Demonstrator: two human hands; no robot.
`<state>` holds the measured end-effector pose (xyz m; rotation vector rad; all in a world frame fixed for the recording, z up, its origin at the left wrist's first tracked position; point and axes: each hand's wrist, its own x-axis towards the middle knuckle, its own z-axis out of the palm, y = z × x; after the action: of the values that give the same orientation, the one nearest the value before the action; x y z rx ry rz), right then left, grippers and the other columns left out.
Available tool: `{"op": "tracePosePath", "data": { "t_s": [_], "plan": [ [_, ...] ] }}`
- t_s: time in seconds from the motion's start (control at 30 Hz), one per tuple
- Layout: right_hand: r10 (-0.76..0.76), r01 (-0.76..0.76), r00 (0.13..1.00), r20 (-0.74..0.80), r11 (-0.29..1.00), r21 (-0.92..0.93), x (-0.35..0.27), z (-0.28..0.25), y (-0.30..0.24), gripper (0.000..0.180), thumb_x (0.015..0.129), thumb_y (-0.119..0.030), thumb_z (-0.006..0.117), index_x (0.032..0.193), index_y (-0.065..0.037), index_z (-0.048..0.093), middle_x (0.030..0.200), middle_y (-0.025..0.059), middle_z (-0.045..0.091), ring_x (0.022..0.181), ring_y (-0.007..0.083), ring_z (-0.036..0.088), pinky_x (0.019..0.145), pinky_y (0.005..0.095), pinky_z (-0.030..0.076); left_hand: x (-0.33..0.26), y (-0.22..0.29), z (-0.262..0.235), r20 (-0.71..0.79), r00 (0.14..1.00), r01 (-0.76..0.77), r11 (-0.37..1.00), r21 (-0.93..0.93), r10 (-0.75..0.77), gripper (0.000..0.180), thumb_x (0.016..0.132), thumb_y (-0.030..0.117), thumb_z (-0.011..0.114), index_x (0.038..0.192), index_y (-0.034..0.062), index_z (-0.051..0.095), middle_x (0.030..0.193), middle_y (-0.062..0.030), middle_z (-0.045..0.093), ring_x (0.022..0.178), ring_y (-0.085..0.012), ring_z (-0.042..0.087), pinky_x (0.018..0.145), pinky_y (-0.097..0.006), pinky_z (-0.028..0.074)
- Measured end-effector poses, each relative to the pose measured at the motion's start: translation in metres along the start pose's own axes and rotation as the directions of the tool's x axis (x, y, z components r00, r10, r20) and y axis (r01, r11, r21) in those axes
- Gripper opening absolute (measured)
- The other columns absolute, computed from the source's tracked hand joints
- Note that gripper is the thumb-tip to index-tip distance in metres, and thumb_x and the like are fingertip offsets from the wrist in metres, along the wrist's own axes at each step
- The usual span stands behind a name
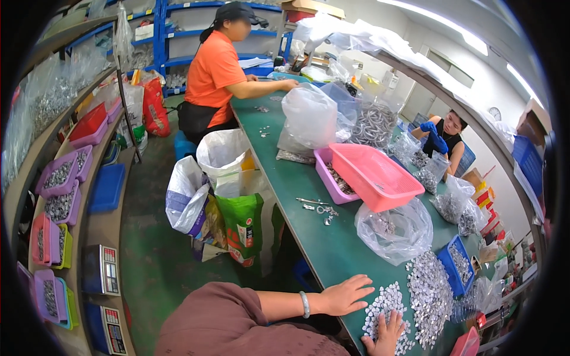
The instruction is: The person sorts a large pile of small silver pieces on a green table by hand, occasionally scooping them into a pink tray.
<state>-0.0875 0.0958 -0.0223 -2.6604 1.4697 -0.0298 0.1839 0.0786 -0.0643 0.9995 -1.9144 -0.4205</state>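
Observation:
My left hand (345,295), with a pale bangle at its wrist, lies with fingers stretched out at the left edge of a small spread of flat silvery metal pieces (388,298). Lower down, my right hand (385,337) rests on the near part of the same spread, fingers apart. Neither hand grips anything. Just right of the spread is a larger heap of similar silvery pieces (430,296). Beyond it lies an open clear plastic bag (396,234) with a few pieces inside. A blue basket (456,267) of small metal parts stands beside the heap.
On the green table (279,178), a pink basket (377,178) leans over a purple one (335,184), near loose metal parts (317,209). Filled bags stand farther back. Sacks (222,178) line the left side. Two people work nearby: one in orange (214,71), another wearing blue gloves (436,139).

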Motion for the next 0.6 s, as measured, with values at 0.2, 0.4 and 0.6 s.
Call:
{"op": "tracePosePath", "data": {
  "t_s": [0.2,0.4,0.6],
  "plan": [
    [-0.018,0.018,1.0,0.009,1.0,0.005,0.002,0.002,0.003,0.064,0.088,-0.033,0.061,0.146,-0.012,0.042,0.155,0.0217,0.027,0.144,0.0423,0.021,0.115,0.0559,0.012,0.002,0.004,-0.002,0.094,0.995,0.046,0.999,0.002,-0.046,0.052,0.097,0.033,0.053,0.137,0.0005,0.046,0.144,-0.0227,0.037,0.14,-0.0413,0.028,0.113,-0.046,0.03],
    [-0.043,0.043,0.996,-0.082,0.999,-0.005,0.001,0.009,0.013,0.065,0.085,-0.034,0.065,0.141,-0.009,0.047,0.153,0.027,0.026,0.142,0.0445,0.023,0.114,0.0562,0.014,0.004,0.005,-0.006,0.149,0.987,0.06,0.998,-0.026,-0.055,0.052,0.096,0.031,0.054,0.137,-0.0005,0.046,0.145,-0.0244,0.035,0.141,-0.0414,0.026,0.113,-0.046,0.029],
    [0.004,-0.009,0.998,-0.066,0.996,-0.084,0.01,-0.002,-0.015,0.063,0.086,-0.036,0.062,0.14,-0.008,0.048,0.153,0.0271,0.028,0.142,0.0459,0.022,0.114,0.056,0.015,0.003,0.005,-0.007,0.169,0.983,0.071,0.997,-0.025,-0.066,0.053,0.097,0.032,0.053,0.137,-0.0014,0.046,0.146,-0.0248,0.034,0.142,-0.0412,0.024,0.114,-0.047,0.029]
  ]
}}
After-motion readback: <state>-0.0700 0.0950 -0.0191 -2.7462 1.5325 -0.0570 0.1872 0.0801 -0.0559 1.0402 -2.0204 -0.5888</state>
